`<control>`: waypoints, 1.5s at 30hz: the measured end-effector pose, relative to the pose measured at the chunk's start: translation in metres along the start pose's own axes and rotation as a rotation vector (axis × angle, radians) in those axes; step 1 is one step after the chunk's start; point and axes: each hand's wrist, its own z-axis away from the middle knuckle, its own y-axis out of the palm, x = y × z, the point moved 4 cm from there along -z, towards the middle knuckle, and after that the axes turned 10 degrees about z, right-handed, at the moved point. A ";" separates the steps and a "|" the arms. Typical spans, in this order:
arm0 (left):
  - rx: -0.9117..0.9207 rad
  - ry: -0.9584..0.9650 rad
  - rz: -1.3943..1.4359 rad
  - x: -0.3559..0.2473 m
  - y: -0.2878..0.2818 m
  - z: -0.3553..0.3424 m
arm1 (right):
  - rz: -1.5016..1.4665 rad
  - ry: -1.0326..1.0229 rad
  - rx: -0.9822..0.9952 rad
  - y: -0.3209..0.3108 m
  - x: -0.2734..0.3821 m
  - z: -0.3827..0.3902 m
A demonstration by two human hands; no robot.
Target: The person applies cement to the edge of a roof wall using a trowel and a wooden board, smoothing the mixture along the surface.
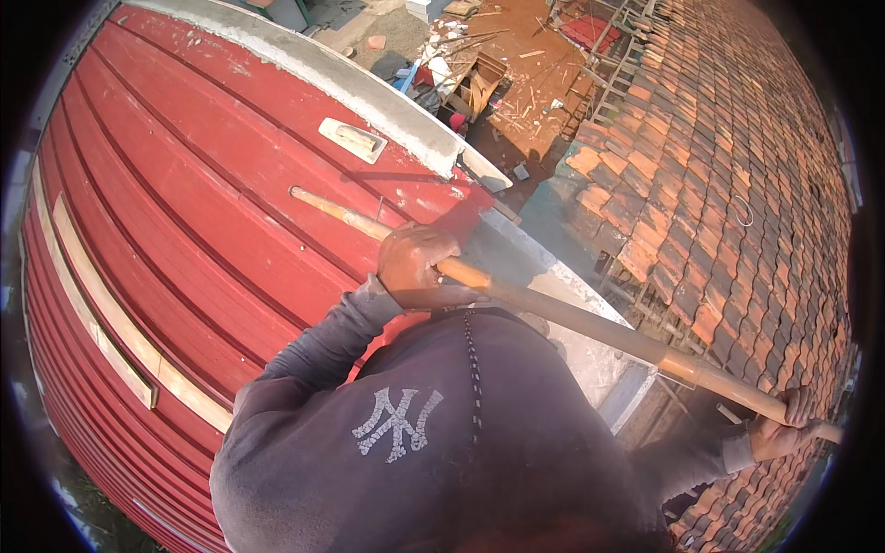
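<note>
My left hand [419,267] is closed around a long bamboo pole [599,334] just in front of my chest. My right hand [779,426] grips the same pole near its other end, at the lower right. The pole slants across my body, its far end over the red ribbed metal roofing [184,194]. A small plastering float [353,140] with a pale handle lies on that roofing, beyond the pole's far end. My dark long-sleeved top fills the lower middle and hides part of what is below me.
A pale concrete edge [595,309] runs below the pole. Clay roof tiles [701,184] cover the right side, with exposed battens at their edge. Two wooden boards [152,364] lie on the red sheets. Lower ground [521,69] holds scattered debris and wood scraps.
</note>
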 end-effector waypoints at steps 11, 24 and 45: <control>-0.396 -0.359 -0.521 0.003 -0.117 0.122 | -0.308 0.259 0.290 0.078 -0.292 -0.167; -0.745 -1.108 -0.492 -0.051 -0.003 0.221 | -0.402 0.705 0.580 0.310 -0.595 -0.219; -1.500 -1.334 -0.174 0.050 -0.098 0.316 | 1.245 0.626 1.540 0.077 -0.845 0.051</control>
